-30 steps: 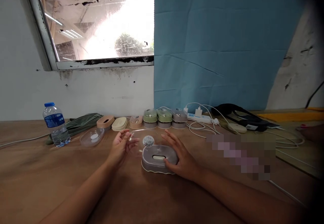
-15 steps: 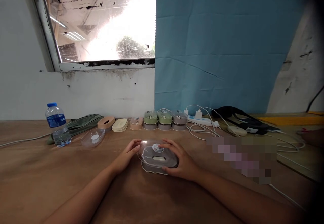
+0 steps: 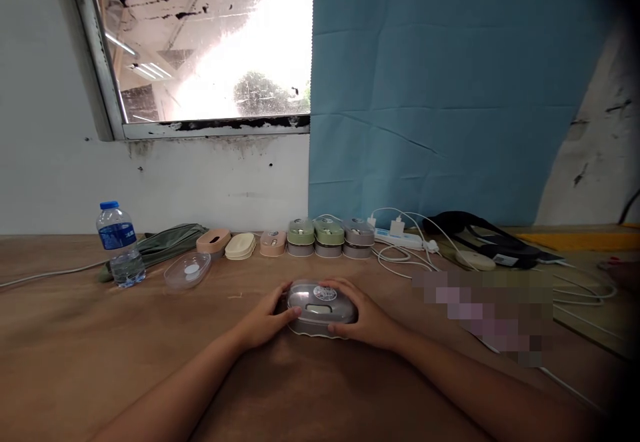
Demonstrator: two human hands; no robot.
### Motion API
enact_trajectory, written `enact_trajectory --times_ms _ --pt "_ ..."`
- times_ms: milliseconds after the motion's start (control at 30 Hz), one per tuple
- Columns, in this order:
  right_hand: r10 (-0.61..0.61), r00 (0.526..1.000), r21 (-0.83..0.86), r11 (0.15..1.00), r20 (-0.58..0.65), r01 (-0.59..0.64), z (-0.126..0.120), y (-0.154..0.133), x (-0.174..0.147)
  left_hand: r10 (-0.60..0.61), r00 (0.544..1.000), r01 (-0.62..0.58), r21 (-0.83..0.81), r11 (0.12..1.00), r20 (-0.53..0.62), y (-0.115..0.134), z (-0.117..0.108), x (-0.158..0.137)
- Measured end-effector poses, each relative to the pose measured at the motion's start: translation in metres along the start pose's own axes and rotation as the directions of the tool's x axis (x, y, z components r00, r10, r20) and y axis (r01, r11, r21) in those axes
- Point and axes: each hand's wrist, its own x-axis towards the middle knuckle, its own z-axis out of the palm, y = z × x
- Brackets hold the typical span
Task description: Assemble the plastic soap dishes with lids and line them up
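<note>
A grey oval box (image 3: 315,329) stands on the table in front of me, its rim wavy and pale along the front. Over it sits a clear lid (image 3: 300,291) with a round printed sticker (image 3: 325,293), and a light slot shows through the plastic. My left hand (image 3: 267,320) clasps the box's left end, thumb at the lid's front edge. On the opposite end, my right hand (image 3: 370,319) curls round lid and box, its thumb low at the front and its fingers over the back. The far fingertips are partly hidden.
Behind stand several similar boxes in grey, green (image 3: 329,232), pink and cream (image 3: 241,247). To the left are a loose clear lid (image 3: 187,271), a water bottle (image 3: 120,245) and a green cloth (image 3: 170,242). A power strip (image 3: 400,237) with cables lies at the right.
The clear lid, offset and tilted toward the left before, now sits level over the grey box. My left hand has moved right and closed onto the box's left end.
</note>
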Motion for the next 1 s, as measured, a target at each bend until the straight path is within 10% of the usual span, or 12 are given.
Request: enact_trajectory --times_ms 333,533,1000 --pt "-0.023 0.975 -0.075 0.996 0.223 0.04 -0.02 0.0 -0.002 0.03 0.999 -0.03 0.01 1.0 -0.025 0.004 -0.005 -0.004" --pt "-0.022 0.987 -0.285 0.956 0.159 0.067 0.001 -0.029 -0.008 0.036 0.953 -0.037 0.002 0.999 -0.3 -0.013 -0.02 0.005" --pt "-0.212 0.971 -0.393 0.888 0.11 0.238 0.073 -0.036 0.08 -0.218 0.43 -0.099 -0.286 0.953 -0.876 -0.025 -0.072 0.015"
